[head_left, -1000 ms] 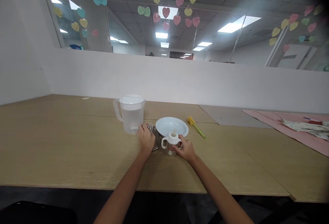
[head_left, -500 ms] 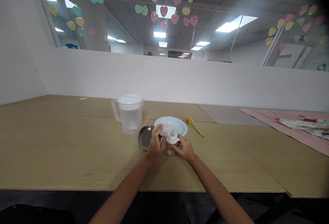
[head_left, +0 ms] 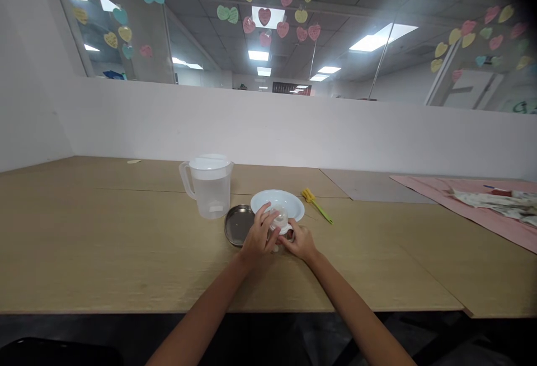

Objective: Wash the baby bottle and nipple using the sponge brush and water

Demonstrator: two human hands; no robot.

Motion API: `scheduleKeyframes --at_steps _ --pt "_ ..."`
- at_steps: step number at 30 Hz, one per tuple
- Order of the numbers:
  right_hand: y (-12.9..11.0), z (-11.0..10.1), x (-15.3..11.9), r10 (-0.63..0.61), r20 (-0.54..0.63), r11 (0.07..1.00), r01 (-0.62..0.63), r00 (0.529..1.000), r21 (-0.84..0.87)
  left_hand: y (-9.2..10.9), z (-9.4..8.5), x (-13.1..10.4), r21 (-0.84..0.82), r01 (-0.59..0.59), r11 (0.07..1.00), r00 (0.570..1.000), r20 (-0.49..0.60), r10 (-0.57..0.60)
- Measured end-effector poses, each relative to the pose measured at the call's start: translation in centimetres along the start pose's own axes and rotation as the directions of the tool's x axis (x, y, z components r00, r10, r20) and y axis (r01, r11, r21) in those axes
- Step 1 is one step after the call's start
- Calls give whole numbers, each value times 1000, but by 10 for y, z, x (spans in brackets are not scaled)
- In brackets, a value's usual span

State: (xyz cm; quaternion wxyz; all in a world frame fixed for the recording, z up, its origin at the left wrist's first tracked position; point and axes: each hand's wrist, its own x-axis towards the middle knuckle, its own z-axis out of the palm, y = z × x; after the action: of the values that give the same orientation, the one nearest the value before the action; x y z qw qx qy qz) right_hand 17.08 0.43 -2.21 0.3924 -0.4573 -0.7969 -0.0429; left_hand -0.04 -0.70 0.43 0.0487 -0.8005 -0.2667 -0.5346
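Observation:
A small baby bottle with a white collar (head_left: 279, 230) and side handles stands in front of me, its clear body mostly hidden by my fingers. My right hand (head_left: 301, 242) is closed round the handle on the bottle's right side. Over the top sits a clear domed bottle cap (head_left: 279, 215), gripped by the fingers of my left hand (head_left: 259, 235). Whether the cap is fully seated, I cannot tell. Just behind the bottle is a white bowl (head_left: 262, 197), and a shallow metal dish (head_left: 237, 225) lies beside my left hand, partly covered by it.
A clear plastic pitcher (head_left: 212, 189) with a white lid stands at the back left. To the right of the bowl lies a yellow-headed cleaning brush (head_left: 318, 206) with a green handle. A pink cloth (head_left: 440, 195) with items on it covers the far right of the wooden table (head_left: 126, 254).
My left hand has brought the clear cap from behind the bottle's top to over it, covering the spout. My right hand keeps its grip on the handle.

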Motion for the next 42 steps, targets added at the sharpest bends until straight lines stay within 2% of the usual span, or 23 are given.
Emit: scheduleKeyframes --at_steps 3,10,19,31,42 --pt "0 0 0 -7 -2 1000 7 1000 6 1 1 -1 -80 34 996 996 81 -28" --pt "1 0 0 -19 -4 1000 19 1000 3 3 -1 0 -106 232 967 969 116 -219" --pt "-1 -3 1 -15 6 1000 15 1000 11 4 -1 1 -180 310 933 945 164 -283" --pt "0 -1 0 3 17 999 -4 1000 50 2 1 1 -263 366 893 929 163 -332" --pt "0 0 -1 30 20 998 -31 999 60 -4 7 -4 -289 355 889 934 141 -327"
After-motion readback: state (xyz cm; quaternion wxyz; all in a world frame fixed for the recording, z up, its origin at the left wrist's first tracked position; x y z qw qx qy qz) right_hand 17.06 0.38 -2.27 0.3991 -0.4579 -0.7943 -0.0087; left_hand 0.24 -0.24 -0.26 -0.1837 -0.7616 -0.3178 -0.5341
